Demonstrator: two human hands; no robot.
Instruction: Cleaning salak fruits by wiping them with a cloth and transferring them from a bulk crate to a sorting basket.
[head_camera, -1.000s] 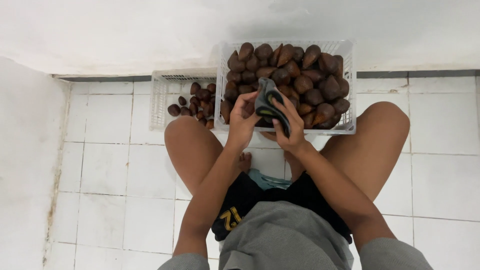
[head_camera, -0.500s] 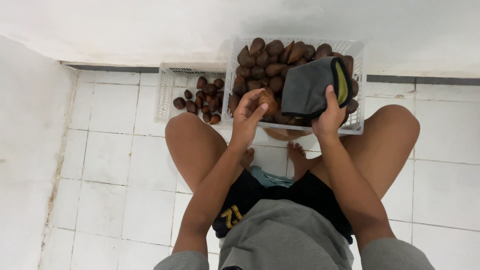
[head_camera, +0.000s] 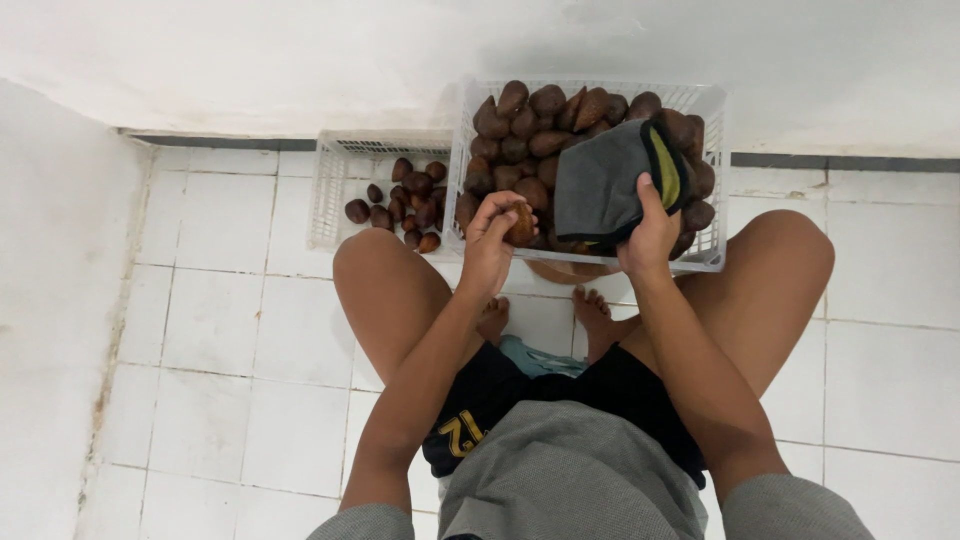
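I sit on a tiled floor with my knees apart. My left hand (head_camera: 492, 240) grips one brown scaly fruit (head_camera: 520, 224) at the near edge of a white plastic crate (head_camera: 712, 180). That crate is heaped with several of the same brown fruits (head_camera: 530, 130). My right hand (head_camera: 650, 235) holds a dark grey cloth (head_camera: 600, 185) with a yellow-green edge, spread open over the fruit pile. The two hands are a little apart, both just above the crate's front rim.
A second, lower white crate (head_camera: 335, 190) stands to the left against the wall, with several smaller brown fruits (head_camera: 405, 205) inside. A white wall (head_camera: 300, 60) runs behind both crates and another at the left. My bare feet (head_camera: 590, 315) rest below the big crate.
The cloth was bunched between both hands over the crate. My right hand then carried it to the right and spread it, while my left hand took up a single fruit.
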